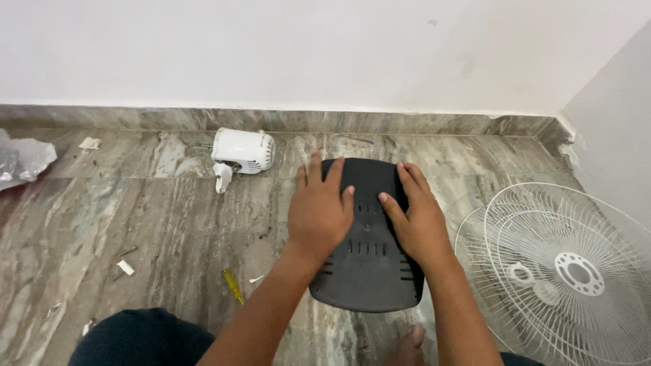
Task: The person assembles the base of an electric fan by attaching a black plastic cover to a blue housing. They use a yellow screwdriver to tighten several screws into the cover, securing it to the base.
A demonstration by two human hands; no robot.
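Head view: I see both hands flat and spread on the black base [369,271], left hand [317,213] and right hand [417,220], gripping nothing. Motor [244,150] lies beyond the base, grilles [569,271] right, screwdriver [233,285] left. I judge a pressing step; next needs steady, even pressure.

A black slotted plastic base [369,261] is pressed flat on the marble floor [102,217] by the left hand [317,213] and right hand [420,224], both spread open.

Left hand [317,217] – right hand [419,220]; palms down, flat
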